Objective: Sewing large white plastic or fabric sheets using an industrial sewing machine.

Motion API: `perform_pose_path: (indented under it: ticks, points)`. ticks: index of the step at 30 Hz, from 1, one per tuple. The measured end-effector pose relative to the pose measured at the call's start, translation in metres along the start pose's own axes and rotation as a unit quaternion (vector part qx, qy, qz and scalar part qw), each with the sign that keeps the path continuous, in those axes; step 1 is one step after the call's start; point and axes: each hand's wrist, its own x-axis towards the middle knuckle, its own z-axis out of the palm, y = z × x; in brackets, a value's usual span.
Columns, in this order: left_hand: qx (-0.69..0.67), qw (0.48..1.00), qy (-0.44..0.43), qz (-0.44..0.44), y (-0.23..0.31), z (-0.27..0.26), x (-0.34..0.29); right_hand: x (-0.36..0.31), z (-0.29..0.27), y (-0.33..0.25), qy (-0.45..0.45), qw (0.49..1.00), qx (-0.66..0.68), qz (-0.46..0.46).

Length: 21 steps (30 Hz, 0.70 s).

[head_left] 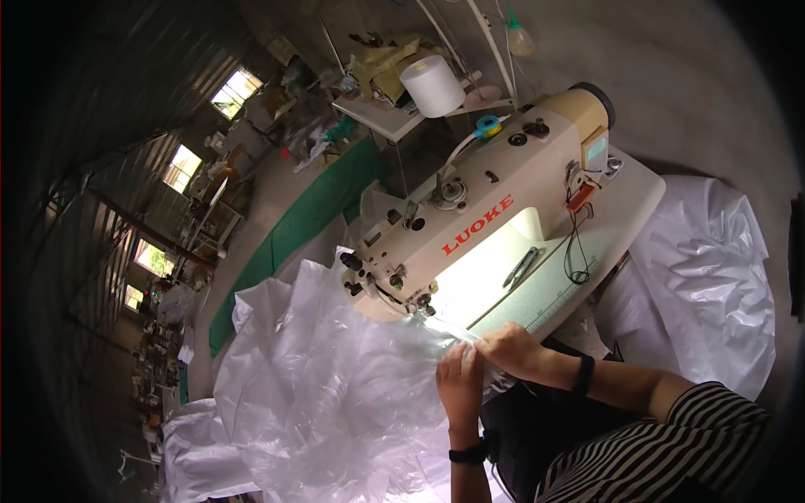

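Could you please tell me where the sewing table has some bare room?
Bare worktop shows between the dark tool and the ruler markings. Crowded: the sewing machine's needle end, with white sheeting, left hand and right hand close by.

The white sheeting (327, 377) looks like thin, glossy, crinkled plastic. The sewing machine (503, 174) has a smooth casing; the thread cone (433, 88) looks matt, the striped sleeve (713, 407) soft cloth.

Red capital lettering (477, 225), a single word, running along the arm of the pale sewing machine (482, 189). A ruled scale (566, 298) marks the bed's near edge (any numerals too small to read). Lit display (596, 150) at the machine's right end: characters illegible.
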Motion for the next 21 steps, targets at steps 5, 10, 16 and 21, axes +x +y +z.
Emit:
perform_pose_path:
  ticks: [5,10,16,21]
  points:
    - [-0.032,0.999,-0.012,-0.010,0.004,-0.013,-0.013,0.001,0.000,-0.010,-0.018,0.999,0.037,0.012]
    - [-0.047,0.995,-0.090,0.020,-0.028,-0.033,-0.016,0.005,0.003,-0.042,-0.078,0.996,0.022,0.025]
    - [-0.024,0.992,-0.120,0.008,-0.055,-0.037,0.002,0.030,0.019,-0.042,-0.097,0.987,0.077,0.099]
    - [-0.022,0.992,-0.120,-0.030,-0.049,-0.039,0.010,0.044,0.021,-0.019,-0.084,0.980,0.150,0.105]
